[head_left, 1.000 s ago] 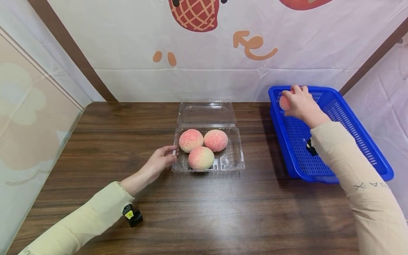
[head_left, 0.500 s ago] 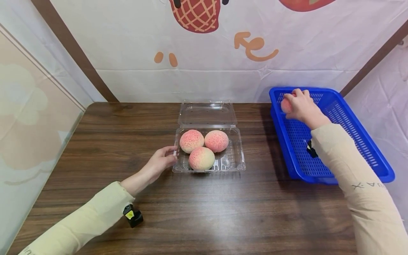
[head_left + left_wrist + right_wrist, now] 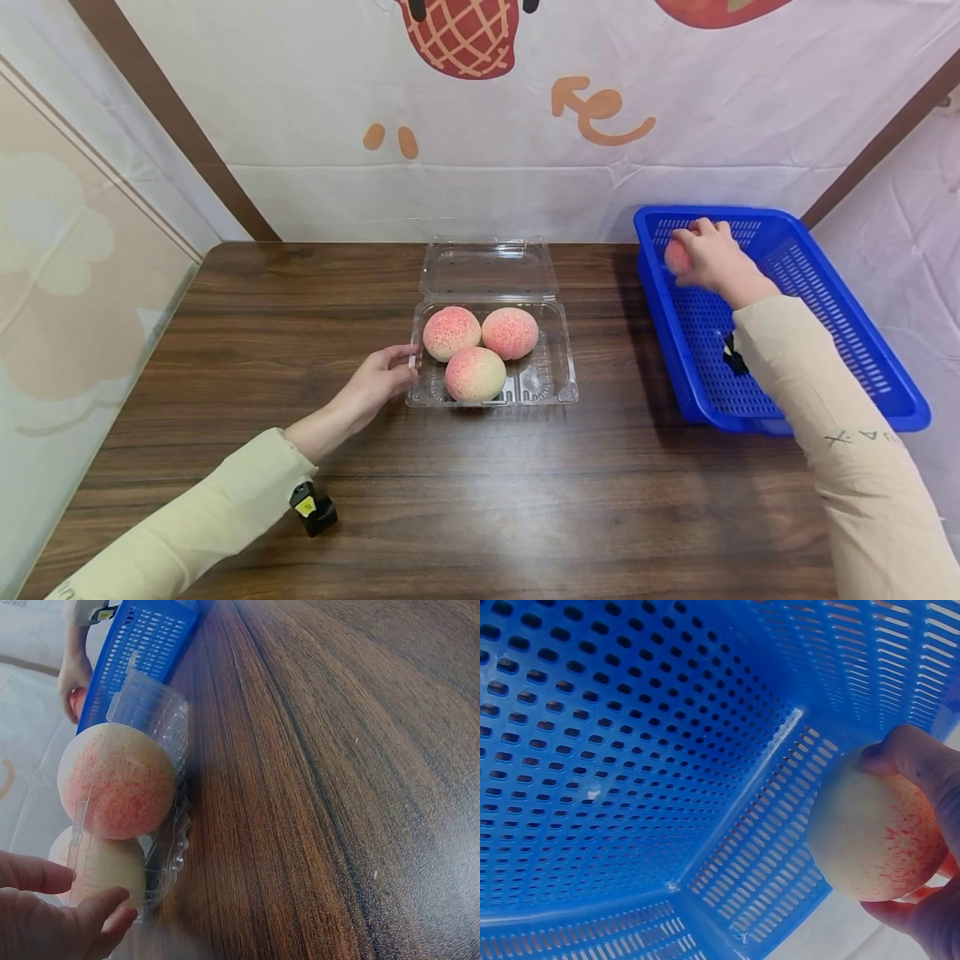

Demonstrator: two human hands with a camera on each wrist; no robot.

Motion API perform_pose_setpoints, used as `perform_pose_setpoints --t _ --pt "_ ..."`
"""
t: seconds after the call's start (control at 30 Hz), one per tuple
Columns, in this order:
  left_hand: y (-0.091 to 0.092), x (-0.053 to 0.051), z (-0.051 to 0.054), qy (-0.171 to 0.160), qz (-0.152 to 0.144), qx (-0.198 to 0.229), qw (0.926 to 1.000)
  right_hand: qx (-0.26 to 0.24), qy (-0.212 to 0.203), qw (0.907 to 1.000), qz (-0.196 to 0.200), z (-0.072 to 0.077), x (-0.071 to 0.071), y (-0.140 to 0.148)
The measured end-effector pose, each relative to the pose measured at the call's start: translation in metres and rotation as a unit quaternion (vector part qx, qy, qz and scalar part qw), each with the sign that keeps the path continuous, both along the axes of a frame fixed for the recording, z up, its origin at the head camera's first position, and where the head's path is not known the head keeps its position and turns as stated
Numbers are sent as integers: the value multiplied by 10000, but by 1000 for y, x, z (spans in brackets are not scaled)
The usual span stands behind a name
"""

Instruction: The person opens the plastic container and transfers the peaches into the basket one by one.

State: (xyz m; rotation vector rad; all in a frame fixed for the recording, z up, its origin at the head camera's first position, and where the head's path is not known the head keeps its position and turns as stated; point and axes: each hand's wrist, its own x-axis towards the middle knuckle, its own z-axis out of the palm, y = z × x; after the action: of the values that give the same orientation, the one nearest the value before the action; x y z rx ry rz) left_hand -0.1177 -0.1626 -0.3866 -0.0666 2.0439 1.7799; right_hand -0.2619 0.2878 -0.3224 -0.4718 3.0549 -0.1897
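Observation:
A peach (image 3: 677, 256), pale with red speckles, is gripped between the thumb and fingers of my right hand (image 3: 716, 260). The hand is over the far left corner of the blue basket (image 3: 663, 337), and the right wrist view shows the peach (image 3: 874, 829) beside the slotted wall. My left hand (image 3: 372, 383) touches the left wall of a clear plastic clamshell box (image 3: 551, 367), its fingers nearly straight. Inside the box lie 3 peaches: one back left (image 3: 452, 333), one back right (image 3: 510, 332) and one in front (image 3: 476, 374). The box's right end holds no peach.
The clamshell's lid (image 3: 487, 268) is folded back towards the wall. Everything stands on a dark wooden table (image 3: 525, 500). A printed white cloth (image 3: 315, 196) hangs behind the table's back edge. The basket's raised rim (image 3: 750, 423) surrounds its perforated floor.
My right hand has come slightly lower and towards me with the peach still gripped. My left hand stays at the clamshell box, and the peaches in it have not moved.

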Motion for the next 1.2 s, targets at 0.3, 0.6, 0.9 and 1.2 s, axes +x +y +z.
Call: perform_pose_setpoints --t 0.3,0.6,0.9,1.2 --pt "0 0 -1 7 3 -11 10000 97 -15 9998 153 -9 -1 4" --pt "0 0 -2 39 -6 -20 10000 128 -80 9990 412 -16 -1 6" --pt "0 1 -2 20 8 -20 10000 155 -402 9989 200 -22 0 6" --pt "0 1 -3 25 14 -35 10000 113 -560 9982 183 -25 0 6"
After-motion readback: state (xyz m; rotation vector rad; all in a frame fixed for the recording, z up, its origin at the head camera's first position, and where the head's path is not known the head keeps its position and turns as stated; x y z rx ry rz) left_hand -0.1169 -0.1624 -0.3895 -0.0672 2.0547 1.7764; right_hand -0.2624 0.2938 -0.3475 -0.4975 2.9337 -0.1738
